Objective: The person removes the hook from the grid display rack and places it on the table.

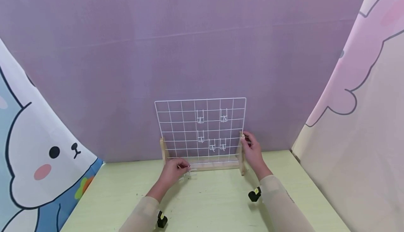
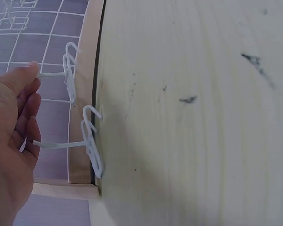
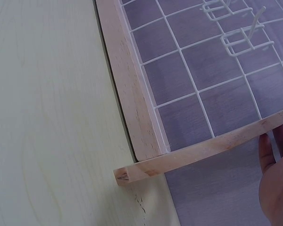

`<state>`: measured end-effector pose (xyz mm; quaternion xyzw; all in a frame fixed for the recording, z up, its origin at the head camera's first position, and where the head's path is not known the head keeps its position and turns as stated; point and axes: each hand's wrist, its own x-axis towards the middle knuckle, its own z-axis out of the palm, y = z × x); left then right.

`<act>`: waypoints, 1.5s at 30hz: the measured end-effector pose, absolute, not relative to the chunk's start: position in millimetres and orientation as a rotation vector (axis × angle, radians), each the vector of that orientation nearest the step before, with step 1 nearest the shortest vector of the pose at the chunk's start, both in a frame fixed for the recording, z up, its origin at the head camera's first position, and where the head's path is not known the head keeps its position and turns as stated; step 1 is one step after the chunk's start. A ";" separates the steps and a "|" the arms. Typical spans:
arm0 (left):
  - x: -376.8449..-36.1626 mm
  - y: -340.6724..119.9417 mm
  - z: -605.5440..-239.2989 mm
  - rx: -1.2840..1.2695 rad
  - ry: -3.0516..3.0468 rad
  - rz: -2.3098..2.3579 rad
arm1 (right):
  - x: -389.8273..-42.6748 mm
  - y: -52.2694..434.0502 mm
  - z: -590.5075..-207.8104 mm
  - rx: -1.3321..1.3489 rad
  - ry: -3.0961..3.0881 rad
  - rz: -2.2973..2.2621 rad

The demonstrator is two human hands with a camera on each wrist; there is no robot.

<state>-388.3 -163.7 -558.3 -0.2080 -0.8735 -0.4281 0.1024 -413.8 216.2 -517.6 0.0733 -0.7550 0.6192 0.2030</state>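
The left hand (image 1: 174, 169) grips two hooks (image 2: 88, 145) before the rack's (image 1: 217, 167) lower left corner; the right hand (image 1: 253, 153) grips its right post (image 1: 242, 161). The rack, bearing five hooks, stands near the table's (image 1: 217, 204) back edge.

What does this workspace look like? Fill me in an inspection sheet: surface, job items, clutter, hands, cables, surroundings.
Surface: pale table, with small dark marks on it.
Job items: white wire grid standing in a wooden stand; five hooks hang on the grid, and two loose hooks are in hand.
Clutter: nothing seen.
Hands: left hand holds the two loose hooks by their prongs, low in front of the grid; right hand grips the stand's right upright.
Cables: nothing seen.
Surroundings: purple cloth behind; cartoon sheet on the left, pink and cream sheet on the right.
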 end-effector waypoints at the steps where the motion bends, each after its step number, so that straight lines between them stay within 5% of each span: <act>1: -388.8 -163.4 -559.0 -0.613 -2.580 -1.255 | -414.8 216.4 -518.5 0.207 -2.104 1.717; 45: -393.9 -165.3 -576.5 -0.585 -2.626 -1.267 | -413.7 216.6 -520.3 0.220 -2.092 1.707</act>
